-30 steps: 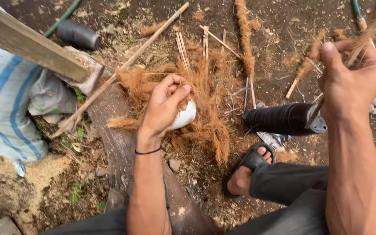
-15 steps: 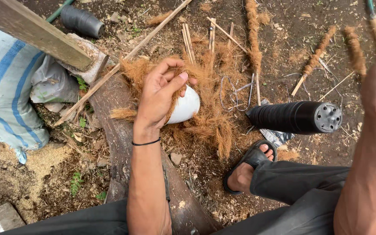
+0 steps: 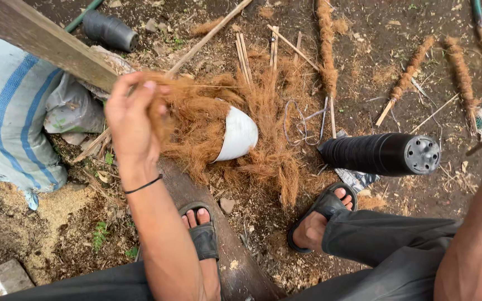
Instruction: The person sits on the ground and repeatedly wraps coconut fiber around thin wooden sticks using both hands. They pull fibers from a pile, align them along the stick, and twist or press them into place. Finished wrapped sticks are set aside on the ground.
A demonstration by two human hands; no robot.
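Head view — my left hand [image 3: 132,114] clamped on a tuft of brown fibre [image 3: 196,120], just left of the white bowl [image 3: 238,134]; right hand's grip — cannot tell.

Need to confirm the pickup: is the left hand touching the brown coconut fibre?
Touching. The head view shows the left hand closed around a tuft of brown coconut fibre, lifted beside the white bowl.
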